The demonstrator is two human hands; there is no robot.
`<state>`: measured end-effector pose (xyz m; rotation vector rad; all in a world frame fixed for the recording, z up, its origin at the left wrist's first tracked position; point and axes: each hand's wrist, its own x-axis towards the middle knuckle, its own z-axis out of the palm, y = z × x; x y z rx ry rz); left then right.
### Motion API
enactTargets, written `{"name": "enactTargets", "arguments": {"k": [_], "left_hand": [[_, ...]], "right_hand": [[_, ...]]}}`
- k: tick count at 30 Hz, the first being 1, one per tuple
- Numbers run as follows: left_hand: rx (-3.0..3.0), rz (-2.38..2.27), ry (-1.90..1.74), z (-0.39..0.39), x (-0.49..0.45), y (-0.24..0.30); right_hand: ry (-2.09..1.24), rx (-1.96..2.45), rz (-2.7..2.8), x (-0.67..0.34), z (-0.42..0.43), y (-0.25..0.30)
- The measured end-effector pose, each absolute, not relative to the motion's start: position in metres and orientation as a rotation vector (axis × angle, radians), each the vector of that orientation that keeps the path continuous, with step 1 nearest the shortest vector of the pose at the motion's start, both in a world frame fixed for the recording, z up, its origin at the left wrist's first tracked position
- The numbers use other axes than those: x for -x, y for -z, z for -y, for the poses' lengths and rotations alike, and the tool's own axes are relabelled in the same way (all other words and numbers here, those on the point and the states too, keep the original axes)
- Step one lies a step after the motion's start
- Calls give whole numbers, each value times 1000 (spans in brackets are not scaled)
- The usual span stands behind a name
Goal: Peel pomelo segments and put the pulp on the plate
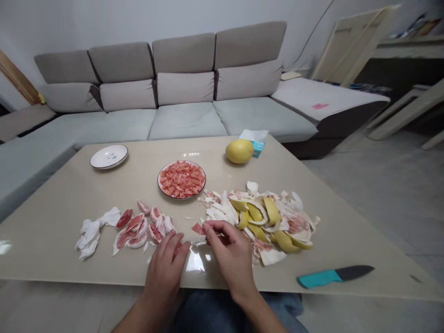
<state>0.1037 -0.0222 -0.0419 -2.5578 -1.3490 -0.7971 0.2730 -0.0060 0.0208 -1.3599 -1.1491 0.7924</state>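
My left hand (pixel 165 261) lies on the table's near edge, fingers together over a pink pomelo piece that is mostly hidden under them, beside a group of pink pomelo segments (pixel 140 227). My right hand (pixel 231 252) is curled with its fingertips pinched on a small pink pomelo piece (pixel 198 228). Just right of it lies a heap of yellow and white pomelo peel (pixel 268 221). A plate of pink pomelo chunks (pixel 181 179) stands at the table's middle.
A teal-handled black knife (pixel 335 275) lies at the near right of the beige table (pixel 52 222). A whole yellow pomelo (pixel 239 151), a tissue box (pixel 255 138) and a white plate (pixel 108 156) sit farther back. Crumpled white tissue (pixel 93 231) lies left. A grey sofa (pixel 180 92) stands behind.
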Motion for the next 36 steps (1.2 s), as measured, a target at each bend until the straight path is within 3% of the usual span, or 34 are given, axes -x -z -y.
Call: {"name": "enactTargets", "arguments": {"k": [17,24,27,31,36], "left_hand": [[2675,1568,1047,36,-73,73],[2729,1608,1004,35,-82,43],[2714,1915,1454,44,-94,17],[2396,2475,2601,38,-114,-10],[2208,2626,2970,24,-121,-22]], "right_hand": [[-773,1356,1230,-267,7,-18],[-676,1343,1305,-267,7,-15],[-539,1284,1377,-265,11,-13],[-430,1136,1468,-256,21,-13],[-477,1016,1501,-250,28,-17]]}}
